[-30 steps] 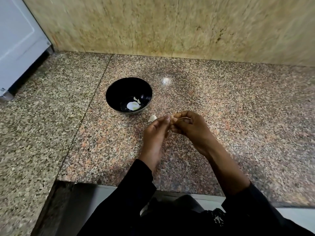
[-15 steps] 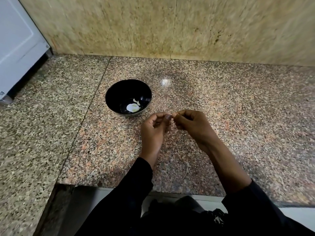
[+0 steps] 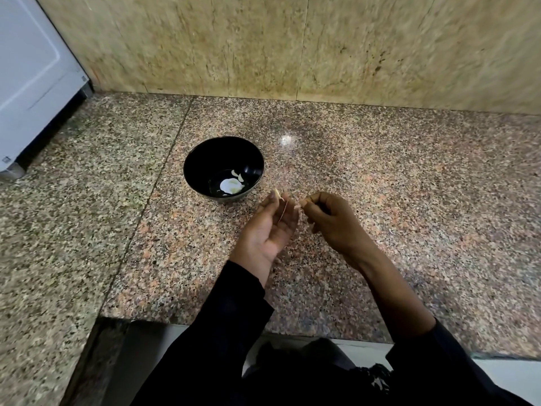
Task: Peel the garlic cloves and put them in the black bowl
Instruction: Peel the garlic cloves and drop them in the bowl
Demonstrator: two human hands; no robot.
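Granite counter (image 3: 380, 177): left hand (image 3: 268, 227) pinches one garlic clove (image 3: 276, 194) just right of the black bowl (image 3: 205, 159), right hand (image 3: 330, 221) pinches a skin strip (image 3: 296, 206); best strip remaining skin before dropping; two or three cloves in bowl, blurred.

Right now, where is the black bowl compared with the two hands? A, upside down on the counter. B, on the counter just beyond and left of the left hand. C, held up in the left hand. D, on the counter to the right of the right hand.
B: the black bowl stands upright on the granite counter, beyond and left of the left hand.
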